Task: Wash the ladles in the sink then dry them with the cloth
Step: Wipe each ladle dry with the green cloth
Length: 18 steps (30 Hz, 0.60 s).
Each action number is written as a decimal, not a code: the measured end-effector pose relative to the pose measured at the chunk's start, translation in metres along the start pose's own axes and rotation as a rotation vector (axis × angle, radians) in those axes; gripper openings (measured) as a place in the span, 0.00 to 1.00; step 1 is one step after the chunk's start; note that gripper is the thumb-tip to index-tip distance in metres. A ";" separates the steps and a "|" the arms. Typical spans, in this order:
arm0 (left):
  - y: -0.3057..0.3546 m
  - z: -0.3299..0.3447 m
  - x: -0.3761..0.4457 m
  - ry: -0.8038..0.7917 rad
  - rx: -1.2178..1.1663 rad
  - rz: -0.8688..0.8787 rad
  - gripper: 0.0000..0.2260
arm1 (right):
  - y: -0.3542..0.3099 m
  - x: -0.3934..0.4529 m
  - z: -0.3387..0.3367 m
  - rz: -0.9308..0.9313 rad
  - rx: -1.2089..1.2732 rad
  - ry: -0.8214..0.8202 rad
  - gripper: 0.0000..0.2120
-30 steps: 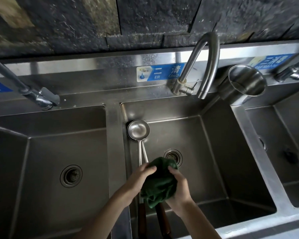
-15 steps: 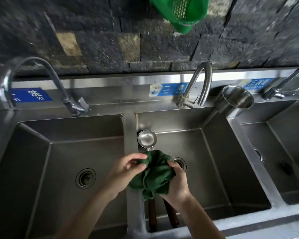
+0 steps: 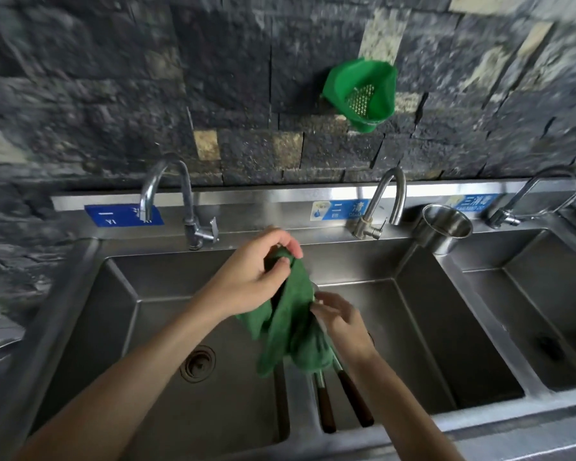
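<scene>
Green cloth [image 3: 290, 314] hangs from the left hand [image 3: 256, 277], whose thumb and fingers pinch its top corner above the divider between the left and middle basins. It drapes down over the ladles [image 3: 343, 390], hiding their bowls (only a sliver of metal rim shows beside the fabric). The right hand [image 3: 339, 322] sits just right of the cloth at the ladles' upper stems, fingers loosely curled against them; whether it truly grips them cannot be told. Two dark wooden handles stick out below the cloth, slanting toward the near edge of the sink [image 3: 429, 281]. On the steel backsplash, a blue label [image 3: 123, 215] behind the left tap [image 3: 176, 201] reads "YI", the one [image 3: 341, 209] by the middle tap [image 3: 384, 201] reads "ER", and a third [image 3: 472, 201] sits further right, too blurred to read. A steel cup [image 3: 444, 227] stands right of the middle tap.
</scene>
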State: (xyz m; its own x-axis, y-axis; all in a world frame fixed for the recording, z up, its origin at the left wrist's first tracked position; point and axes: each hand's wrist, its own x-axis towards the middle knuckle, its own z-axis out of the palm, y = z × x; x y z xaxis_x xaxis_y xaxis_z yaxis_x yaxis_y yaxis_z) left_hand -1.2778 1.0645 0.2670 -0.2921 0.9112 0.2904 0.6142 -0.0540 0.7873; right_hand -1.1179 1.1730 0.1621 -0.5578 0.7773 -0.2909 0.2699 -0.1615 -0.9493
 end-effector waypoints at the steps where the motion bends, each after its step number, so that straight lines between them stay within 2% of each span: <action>1: 0.009 -0.006 0.002 -0.015 0.021 0.042 0.08 | -0.010 -0.007 0.007 -0.110 -0.021 0.025 0.11; 2: 0.018 -0.013 0.003 -0.025 0.046 0.083 0.07 | -0.019 -0.015 0.013 -0.221 -0.025 0.025 0.15; 4: 0.031 -0.026 0.005 -0.032 0.104 0.140 0.06 | -0.035 -0.029 0.028 -0.341 0.011 -0.116 0.21; 6: 0.040 -0.039 0.008 -0.034 0.152 0.179 0.05 | -0.045 -0.031 0.042 -0.376 -0.005 -0.287 0.18; 9: 0.048 -0.064 0.007 -0.046 0.223 0.195 0.04 | -0.055 -0.023 0.060 -0.463 -0.114 -0.240 0.08; 11: 0.049 -0.083 0.006 -0.047 0.278 0.182 0.07 | -0.054 -0.013 0.062 -0.474 -0.283 -0.220 0.03; 14: 0.040 -0.121 0.003 -0.083 0.335 0.115 0.14 | -0.053 0.002 0.050 -0.442 -0.696 -0.172 0.13; 18: 0.004 -0.160 -0.009 -0.136 0.399 -0.029 0.14 | -0.068 0.010 0.010 -0.449 -0.646 -0.185 0.13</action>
State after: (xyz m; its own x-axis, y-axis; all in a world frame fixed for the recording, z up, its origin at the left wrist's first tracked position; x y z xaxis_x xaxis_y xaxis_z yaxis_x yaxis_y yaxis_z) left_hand -1.3897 0.9911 0.3547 -0.2308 0.9570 0.1756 0.8507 0.1109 0.5137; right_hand -1.1497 1.1861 0.2222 -0.8263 0.5623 0.0328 0.3580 0.5692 -0.7401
